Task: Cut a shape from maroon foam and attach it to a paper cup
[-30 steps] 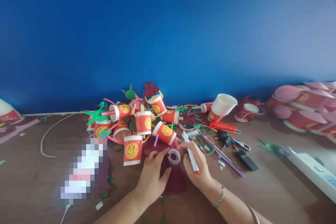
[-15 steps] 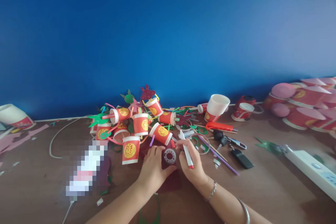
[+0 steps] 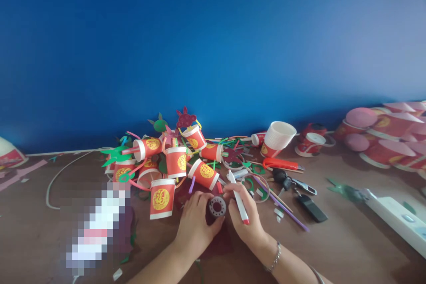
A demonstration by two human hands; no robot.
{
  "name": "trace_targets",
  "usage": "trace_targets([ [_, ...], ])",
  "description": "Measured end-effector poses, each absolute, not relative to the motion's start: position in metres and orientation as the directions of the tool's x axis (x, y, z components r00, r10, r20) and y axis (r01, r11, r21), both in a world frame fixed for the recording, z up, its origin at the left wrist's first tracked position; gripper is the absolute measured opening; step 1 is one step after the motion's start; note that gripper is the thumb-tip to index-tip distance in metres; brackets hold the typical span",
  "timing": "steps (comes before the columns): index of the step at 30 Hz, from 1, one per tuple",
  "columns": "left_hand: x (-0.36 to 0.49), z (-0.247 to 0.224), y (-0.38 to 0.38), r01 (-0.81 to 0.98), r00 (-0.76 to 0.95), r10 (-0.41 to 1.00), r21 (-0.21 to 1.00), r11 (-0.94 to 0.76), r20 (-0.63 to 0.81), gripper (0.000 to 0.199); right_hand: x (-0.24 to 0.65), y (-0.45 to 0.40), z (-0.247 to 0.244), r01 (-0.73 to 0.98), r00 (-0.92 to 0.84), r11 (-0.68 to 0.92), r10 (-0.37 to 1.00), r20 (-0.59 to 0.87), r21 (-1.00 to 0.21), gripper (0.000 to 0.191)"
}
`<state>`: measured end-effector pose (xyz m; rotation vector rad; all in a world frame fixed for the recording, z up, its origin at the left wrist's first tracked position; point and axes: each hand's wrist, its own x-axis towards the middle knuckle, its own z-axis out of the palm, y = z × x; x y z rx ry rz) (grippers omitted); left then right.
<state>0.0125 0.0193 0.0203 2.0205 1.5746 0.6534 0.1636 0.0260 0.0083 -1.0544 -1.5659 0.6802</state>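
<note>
My left hand (image 3: pixel 197 219) is closed round a tape roll (image 3: pixel 217 207), a ring with a centre hole and small dots about it. The thumb lies at its near side and the fingers along its left. The roll is over a sheet of dark red paper (image 3: pixel 218 244). In my right hand (image 3: pixel 248 219) is a white marker pen (image 3: pixel 238 199) with a red end, held slanting between thumb and fingers just right of the roll. The pen's white end points up and away; whether its tip is bare I cannot tell.
Beyond my hands lie several red paper cups (image 3: pixel 161 199) with straws and paper cut-outs. A cup stack (image 3: pixel 278 138), an orange-red cutter (image 3: pixel 282 163) and keys (image 3: pixel 282 179) are at right. Further right are scissors (image 3: pixel 353 191) and a power strip (image 3: pixel 399 219). A pixelated phone-like object (image 3: pixel 98 230) lies left.
My left hand now closes on the tape roll, which sits lower and tilted slightly. The right hand keeps the marker pen. The view has shifted a little.
</note>
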Motion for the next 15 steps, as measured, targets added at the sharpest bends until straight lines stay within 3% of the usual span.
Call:
trace_targets([
  [6, 0.011, 0.0229, 0.02, 0.734, 0.228, 0.973, 0.653, -0.189, 0.026, 0.03, 0.1643, 0.0241, 0.0102, 0.298, -0.011, 0.414, 0.902, 0.431, -0.86, 0.032],
  [11, 0.0092, 0.021, 0.0191, 0.724, 0.219, 0.976, 0.671, -0.158, -0.007, 0.054, 0.1645, 0.0236, 0.0111, 0.3, -0.008, 0.41, 0.904, 0.428, -0.861, 0.03],
  [15, 0.0083, 0.0168, 0.0184, 0.726, 0.207, 0.978, 0.672, -0.148, -0.008, 0.059, 0.1649, 0.0234, 0.0103, 0.303, -0.004, 0.396, 0.91, 0.414, -0.867, 0.029],
])
